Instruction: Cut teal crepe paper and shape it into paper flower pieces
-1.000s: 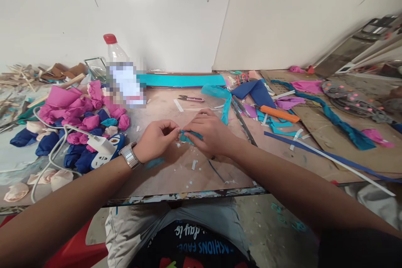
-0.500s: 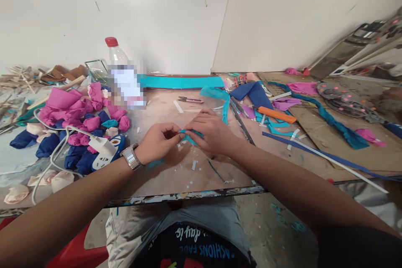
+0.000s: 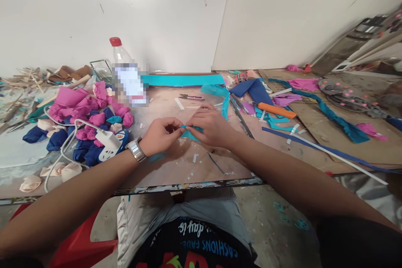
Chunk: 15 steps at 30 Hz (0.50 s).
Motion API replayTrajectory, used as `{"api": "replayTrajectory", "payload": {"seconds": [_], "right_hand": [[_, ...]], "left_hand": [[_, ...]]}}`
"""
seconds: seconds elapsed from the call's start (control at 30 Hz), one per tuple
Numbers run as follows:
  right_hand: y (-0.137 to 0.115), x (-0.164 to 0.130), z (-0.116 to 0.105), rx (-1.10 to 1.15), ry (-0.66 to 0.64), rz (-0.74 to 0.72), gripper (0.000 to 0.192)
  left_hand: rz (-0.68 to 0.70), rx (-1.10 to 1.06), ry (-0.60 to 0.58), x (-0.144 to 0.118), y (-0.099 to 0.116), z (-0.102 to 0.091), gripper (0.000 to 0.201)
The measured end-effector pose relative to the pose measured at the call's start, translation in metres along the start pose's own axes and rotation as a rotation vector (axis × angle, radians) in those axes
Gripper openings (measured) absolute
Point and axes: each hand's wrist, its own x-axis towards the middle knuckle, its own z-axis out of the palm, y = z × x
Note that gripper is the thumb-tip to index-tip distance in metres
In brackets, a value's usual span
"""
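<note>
Both hands meet over the middle of the brown table point(image 3: 176, 167). My left hand point(image 3: 160, 136), with a metal watch point(image 3: 135, 150) on its wrist, pinches one end of a small teal fabric piece point(image 3: 189, 132). My right hand point(image 3: 211, 125) covers and grips the other end of that piece, which is mostly hidden under my fingers. A teal fabric strip point(image 3: 224, 100) lies just beyond my right hand, and small thread snips point(image 3: 190, 97) lie farther back.
A heap of pink and blue fabric roses point(image 3: 84, 119) and a white power strip point(image 3: 108, 142) with cable lie left. A plastic bottle point(image 3: 125, 71) stands behind. An orange cutter point(image 3: 276, 110), fabric scraps and a long white strip point(image 3: 339, 157) lie right. Cream roses point(image 3: 29, 183) sit front left.
Both hands keep working the teal piece, fingers shifting slightly. The camera has turned a little left and down, so everything sits a bit to the right and higher.
</note>
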Motion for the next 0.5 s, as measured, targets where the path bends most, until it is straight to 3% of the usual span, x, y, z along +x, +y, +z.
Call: {"api": "replayTrajectory", "payload": {"seconds": [0.37,0.5], "right_hand": [[0.0017,0.0017,0.0051,0.008,0.049,0.056,0.015],[0.0035,0.002,0.0056,0.001,0.068,0.049,0.013]], "left_hand": [[0.115,0.082,0.074,0.0019,-0.0047,-0.0002,0.034],[0.094,0.108,0.097,0.0029,-0.0084,0.0,0.034]]}}
